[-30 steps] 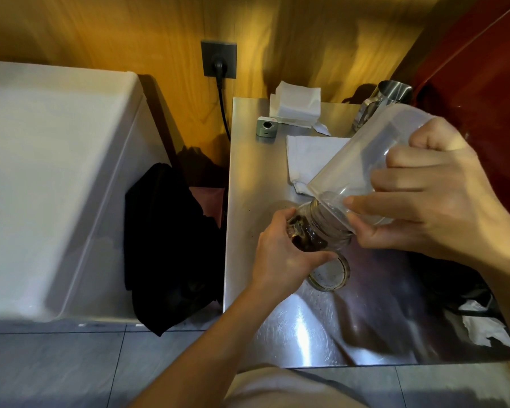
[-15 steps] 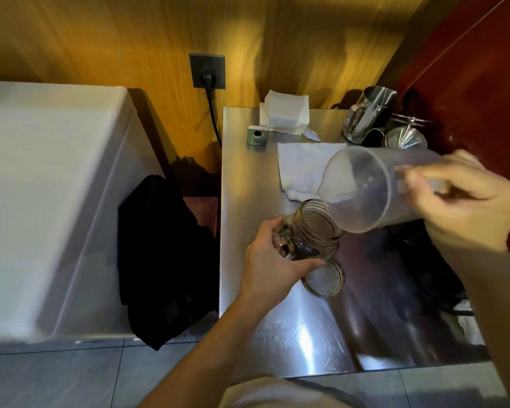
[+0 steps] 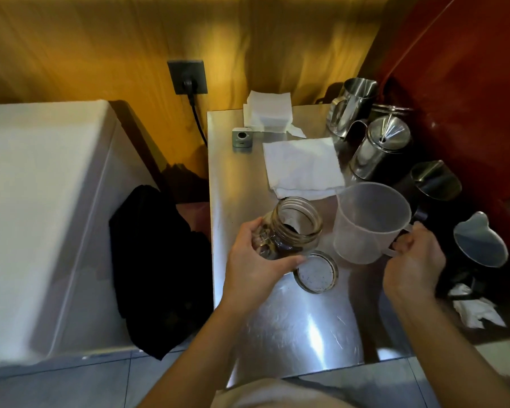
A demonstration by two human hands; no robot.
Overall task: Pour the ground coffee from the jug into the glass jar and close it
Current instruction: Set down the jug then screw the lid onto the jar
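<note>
Left hand wrapped around tilted glass jar holding dark ground coffee, right hand closed on handle of upright, empty translucent plastic jug just right of jar, jar lid flat on steel table below both, white napkin behind.

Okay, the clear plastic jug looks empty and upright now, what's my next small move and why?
Probably release the clear plastic jug from the right hand and reach for the round glass lid lying on the steel table. The glass jar, held in the left hand, holds dark grounds and is open.
</note>
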